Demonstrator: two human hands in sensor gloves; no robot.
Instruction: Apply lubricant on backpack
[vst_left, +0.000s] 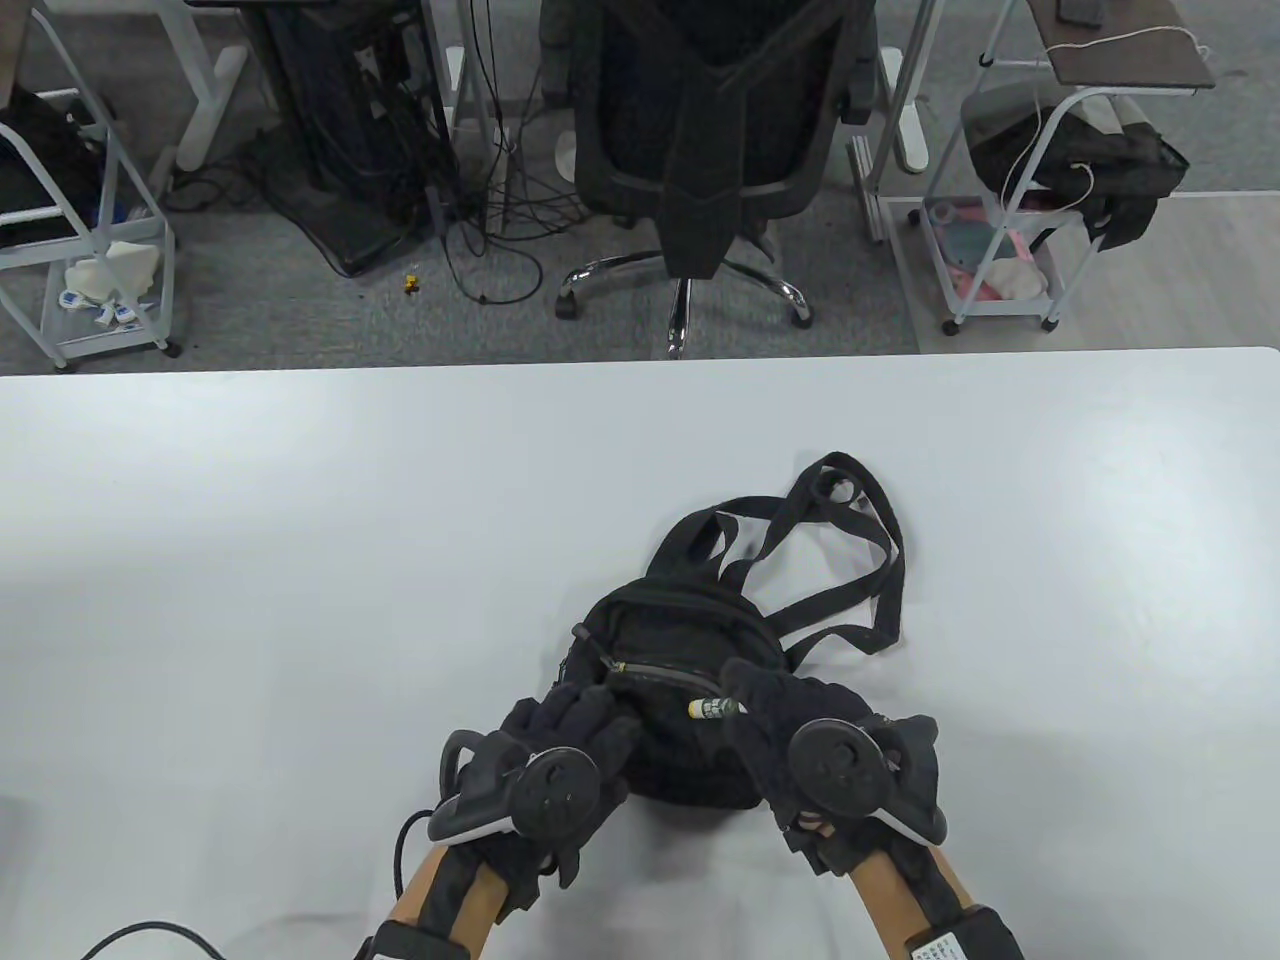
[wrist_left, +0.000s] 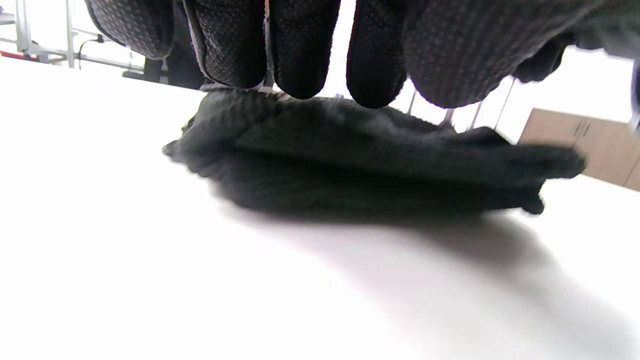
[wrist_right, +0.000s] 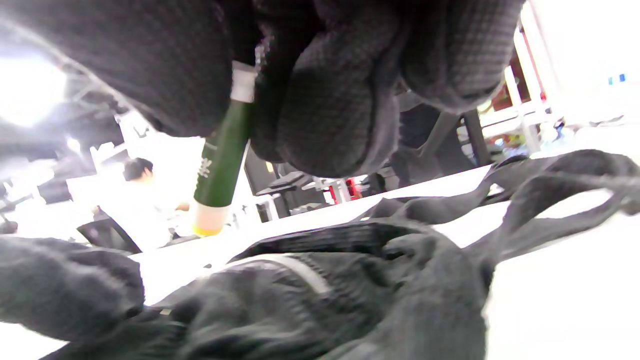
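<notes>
A small black backpack (vst_left: 690, 640) lies on the white table (vst_left: 300, 560), straps spread to the far right. Its front zipper (vst_left: 655, 677) shows as a pale line. My left hand (vst_left: 580, 730) rests its fingers on the bag's near left side; in the left wrist view the fingertips (wrist_left: 300, 60) press on the top of the backpack (wrist_left: 370, 160). My right hand (vst_left: 775, 715) grips a slim green lubricant stick (vst_left: 712, 708) with a pale yellow tip, pointed left just over the zipper. In the right wrist view the stick (wrist_right: 222, 155) hangs above the bag (wrist_right: 310, 300).
A black office chair (vst_left: 715, 150) stands beyond the table's far edge. White wire carts (vst_left: 1020, 200) and cables sit on the floor behind it. A black cable (vst_left: 130, 935) lies at the table's near left corner.
</notes>
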